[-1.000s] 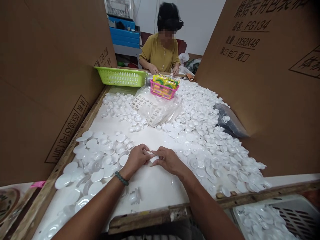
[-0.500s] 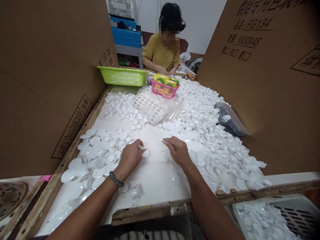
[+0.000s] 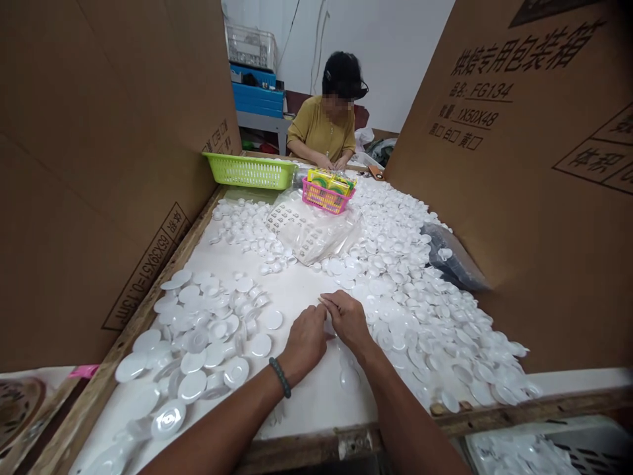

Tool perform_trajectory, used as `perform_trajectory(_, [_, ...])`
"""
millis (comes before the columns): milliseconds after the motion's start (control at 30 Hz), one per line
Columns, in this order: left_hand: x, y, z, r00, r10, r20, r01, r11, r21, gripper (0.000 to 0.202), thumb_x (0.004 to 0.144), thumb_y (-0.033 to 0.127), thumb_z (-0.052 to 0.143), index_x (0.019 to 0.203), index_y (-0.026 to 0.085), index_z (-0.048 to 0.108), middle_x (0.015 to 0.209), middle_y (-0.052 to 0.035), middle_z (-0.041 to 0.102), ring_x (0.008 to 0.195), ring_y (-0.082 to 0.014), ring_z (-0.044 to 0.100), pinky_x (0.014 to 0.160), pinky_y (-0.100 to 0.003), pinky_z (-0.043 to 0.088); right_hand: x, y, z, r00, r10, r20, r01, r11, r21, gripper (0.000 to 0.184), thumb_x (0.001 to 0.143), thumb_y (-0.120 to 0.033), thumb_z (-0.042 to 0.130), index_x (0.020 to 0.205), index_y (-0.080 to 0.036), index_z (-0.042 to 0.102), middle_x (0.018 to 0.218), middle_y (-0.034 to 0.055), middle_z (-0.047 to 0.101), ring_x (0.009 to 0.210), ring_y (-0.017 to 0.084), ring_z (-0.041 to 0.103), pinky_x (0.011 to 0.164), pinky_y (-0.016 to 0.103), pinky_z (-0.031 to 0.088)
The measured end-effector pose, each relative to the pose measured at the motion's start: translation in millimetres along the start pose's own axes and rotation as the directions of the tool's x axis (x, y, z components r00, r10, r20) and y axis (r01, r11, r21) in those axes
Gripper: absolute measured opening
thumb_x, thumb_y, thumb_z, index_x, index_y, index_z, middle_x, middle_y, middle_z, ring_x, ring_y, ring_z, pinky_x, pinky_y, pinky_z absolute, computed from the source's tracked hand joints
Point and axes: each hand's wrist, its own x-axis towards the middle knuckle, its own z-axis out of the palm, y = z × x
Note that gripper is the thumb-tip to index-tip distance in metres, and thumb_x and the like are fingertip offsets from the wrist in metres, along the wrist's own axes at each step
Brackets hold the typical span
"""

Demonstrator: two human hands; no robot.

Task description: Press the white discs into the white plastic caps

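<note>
My left hand (image 3: 306, 340), with a green bead bracelet on its wrist, and my right hand (image 3: 349, 318) meet fingertip to fingertip over the white table top (image 3: 301, 290). Both hands are curled into a pinch at the point where they touch. What they pinch is too small to make out. A clear suction-cup part (image 3: 348, 379) lies just under my right wrist. A spread of flat white discs (image 3: 198, 330) lies left of my left hand. A much larger heap of white caps (image 3: 410, 284) lies right of my right hand.
Tall cardboard sheets (image 3: 99, 152) wall in both sides of the table. A plastic bag of small parts (image 3: 311, 227), a pink basket (image 3: 326, 194) and a green basket (image 3: 250, 170) sit at the far end. There a person in a yellow shirt (image 3: 321, 128) works. A dark bag (image 3: 452, 254) lies right.
My left hand let go of a white disc by the left pile and moved right to meet my right hand. My right hand shifted slightly toward me.
</note>
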Motion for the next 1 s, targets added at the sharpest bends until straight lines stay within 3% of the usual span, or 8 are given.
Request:
perform_trajectory(133, [-6.0,-13.7,-14.1,0.992,0.038,-0.117,-0.021,0.990,0.143,0.018,0.080,0.005,0.039,0.086,0.019,0.048,0.083,-0.0043,0.053,0.079,-0.0192,0.048,0.068,-0.031,0.039,9.2,-10.5,3.3,1.000,-0.005,0.020,0.004,0.998,0.061,0.022,0.088,-0.026,0.046,0.096,-0.021,0.065,0.084,0.0040,0.064,0.077,0.016,0.059,0.070,0.029,0.047])
perform_trajectory(300, [-13.5,-20.5,-22.5,0.992,0.115,-0.053,-0.106,0.983,0.152,0.014,0.077,0.013,0.052,0.091,0.016,0.051,0.094,-0.0074,0.054,0.088,-0.0225,0.046,0.076,-0.035,0.041,54.4,-37.4,15.9,0.988,-0.101,0.117,0.099,0.995,0.020,0.021,0.087,-0.022,0.048,0.100,-0.021,0.063,0.092,0.0040,0.064,0.085,0.016,0.058,0.076,0.029,0.046])
perform_trajectory(467, [-15.7,-25.6,-15.8,0.994,0.086,-0.073,-0.082,0.995,0.060,0.020,0.077,0.016,0.057,0.096,0.016,0.052,0.098,-0.0074,0.054,0.093,-0.0230,0.045,0.080,-0.036,0.042,104.3,-52.7,58.8,0.877,-0.349,0.331,0.394,0.916,-0.079,0.027,0.087,-0.014,0.047,0.109,-0.022,0.059,0.104,0.0037,0.063,0.094,0.017,0.052,0.079,0.028,0.042])
perform_trajectory(533, [-15.0,-28.5,-12.5,0.992,0.081,-0.093,-0.076,0.995,0.064,0.018,0.077,0.010,0.052,0.095,0.015,0.053,0.096,-0.0074,0.055,0.091,-0.0223,0.045,0.080,-0.035,0.042,116.6,-53.5,77.2,0.818,-0.402,0.412,0.494,0.858,-0.144,0.019,0.084,-0.014,0.053,0.100,-0.020,0.063,0.099,0.0044,0.063,0.092,0.018,0.050,0.076,0.029,0.041])
perform_trajectory(633, [-13.9,-31.0,-11.0,0.990,0.077,-0.116,-0.071,0.996,0.060,0.019,0.077,0.006,0.050,0.094,0.014,0.053,0.094,-0.0072,0.055,0.090,-0.0217,0.045,0.080,-0.035,0.042,124.7,-51.3,91.5,0.818,-0.339,0.465,0.490,0.834,-0.254,0.009,0.079,-0.018,0.061,0.071,-0.016,0.064,0.083,0.0064,0.062,0.085,0.020,0.047,0.070,0.028,0.038])
perform_trajectory(767, [-14.8,-31.5,-15.8,0.984,0.052,-0.173,-0.044,0.998,0.050,0.023,0.077,0.011,0.056,0.098,0.015,0.050,0.098,-0.0077,0.052,0.093,-0.0220,0.044,0.082,-0.036,0.041,113.9,-42.6,74.1,0.852,-0.317,0.416,0.439,0.865,-0.241,0.025,0.083,-0.020,0.057,0.058,-0.016,0.057,0.073,0.0044,0.058,0.077,0.017,0.045,0.070,0.027,0.037])
perform_trajectory(900, [-16.9,-35.6,-20.0,0.979,-0.021,-0.201,0.033,0.998,0.056,0.019,0.077,0.014,0.056,0.094,0.017,0.047,0.093,-0.0059,0.052,0.088,-0.0216,0.045,0.077,-0.035,0.041,78.7,-30.5,27.4,0.948,-0.229,0.220,0.280,0.929,-0.242,0.020,0.085,-0.019,0.053,0.066,-0.017,0.058,0.078,0.0050,0.058,0.080,0.018,0.045,0.069,0.028,0.037])
perform_trajectory(1000, [-17.2,-39.2,-19.3,0.983,-0.050,-0.177,0.059,0.997,0.043,0.019,0.079,0.013,0.053,0.096,0.018,0.046,0.089,-0.0042,0.054,0.086,-0.0208,0.047,0.073,-0.033,0.041,44.5,-24.5,0.2,0.954,-0.173,0.247,0.229,0.948,-0.220,0.018,0.086,-0.020,0.051,0.070,-0.018,0.059,0.079,0.0043,0.058,0.078,0.017,0.046,0.068,0.028,0.038])
